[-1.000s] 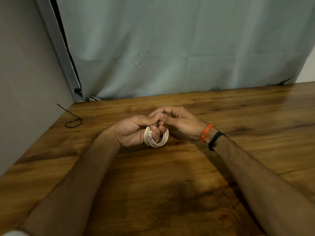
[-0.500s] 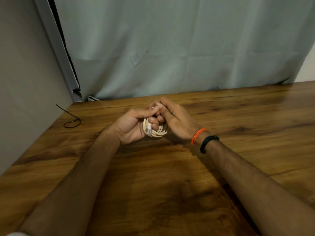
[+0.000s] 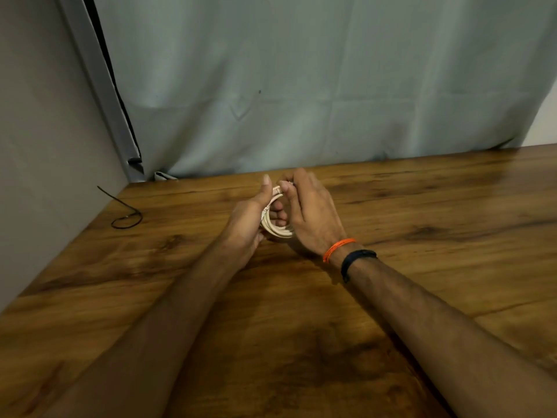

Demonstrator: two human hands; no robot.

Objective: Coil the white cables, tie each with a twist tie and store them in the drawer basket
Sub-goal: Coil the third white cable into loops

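Head view: one coiled white cable (image 3: 275, 229) held by both hands; left grip (image 3: 247, 224) and right grip (image 3: 310, 218) clasp it.

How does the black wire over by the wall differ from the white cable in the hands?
The black wire is thin and dark; the white cable is thicker and pale. The black wire lies loose on the table in one open hook shape, untouched; the white cable is wound into a tight multi-loop coil, held off the table by the left hand and right hand. Both are flexible cords.
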